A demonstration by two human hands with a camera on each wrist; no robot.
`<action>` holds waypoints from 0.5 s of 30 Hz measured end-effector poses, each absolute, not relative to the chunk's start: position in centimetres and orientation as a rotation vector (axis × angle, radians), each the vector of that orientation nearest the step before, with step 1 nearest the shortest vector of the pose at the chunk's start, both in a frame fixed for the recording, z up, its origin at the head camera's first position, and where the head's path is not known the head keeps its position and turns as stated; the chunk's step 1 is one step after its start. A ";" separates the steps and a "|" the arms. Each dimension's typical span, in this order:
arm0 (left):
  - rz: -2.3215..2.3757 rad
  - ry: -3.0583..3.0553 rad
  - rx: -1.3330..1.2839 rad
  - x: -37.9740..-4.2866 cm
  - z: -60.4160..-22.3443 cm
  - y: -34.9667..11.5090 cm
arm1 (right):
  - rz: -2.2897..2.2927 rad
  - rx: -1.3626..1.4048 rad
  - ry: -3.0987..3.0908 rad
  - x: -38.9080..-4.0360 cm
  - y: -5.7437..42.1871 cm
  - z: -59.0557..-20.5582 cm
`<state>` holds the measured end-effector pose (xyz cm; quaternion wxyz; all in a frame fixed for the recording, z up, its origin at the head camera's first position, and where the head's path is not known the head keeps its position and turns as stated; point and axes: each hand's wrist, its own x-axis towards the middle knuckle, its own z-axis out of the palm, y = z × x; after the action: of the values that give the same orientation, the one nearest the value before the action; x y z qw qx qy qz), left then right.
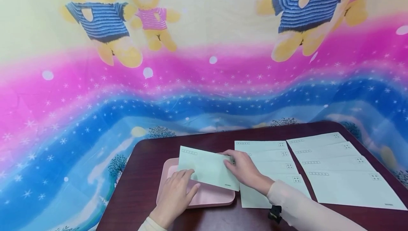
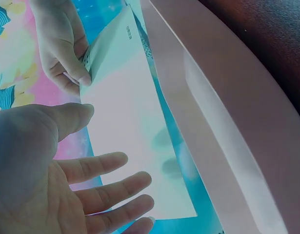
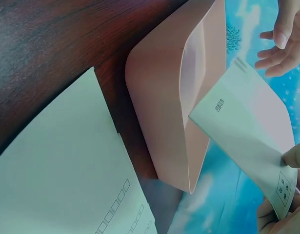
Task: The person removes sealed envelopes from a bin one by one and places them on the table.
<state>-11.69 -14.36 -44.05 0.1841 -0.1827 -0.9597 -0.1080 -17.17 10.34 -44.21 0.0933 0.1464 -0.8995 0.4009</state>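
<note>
My right hand (image 1: 243, 169) pinches one end of a pale envelope (image 1: 204, 167) between thumb and fingers. The envelope hangs tilted above a pink tray (image 1: 204, 199). In the right wrist view the thumb lies near the printed stamp square of the envelope (image 3: 247, 126). Close to the envelope's other end is my left hand (image 1: 175, 192), with fingers spread and nothing held. In the left wrist view the left hand's fingers (image 2: 113, 195) are extended in front of the envelope, and a small gap seems to part them from it.
Two overlapping columns of similar envelopes lie on the dark wooden table (image 1: 143, 174) to the right: a nearer column (image 1: 255, 199) beside the tray and a farther column (image 1: 357, 192). Behind the table hangs a cloth backdrop (image 1: 207, 82) printed with bears.
</note>
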 end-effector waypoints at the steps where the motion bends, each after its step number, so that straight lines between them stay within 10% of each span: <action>1: -0.307 -2.708 -0.514 -11.7 -44.0 -14.3 | 1.190 0.432 -2.674 -17.2 10.5 -44.2; 15: -0.324 -2.723 -0.537 -11.5 -44.2 -13.7 | 1.179 0.474 -2.677 -16.6 13.2 -44.1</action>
<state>-11.47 -13.73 -44.22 0.1727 -0.1893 -0.9598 -0.1144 -16.60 13.20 -44.12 0.0889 0.1593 -0.8998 0.3963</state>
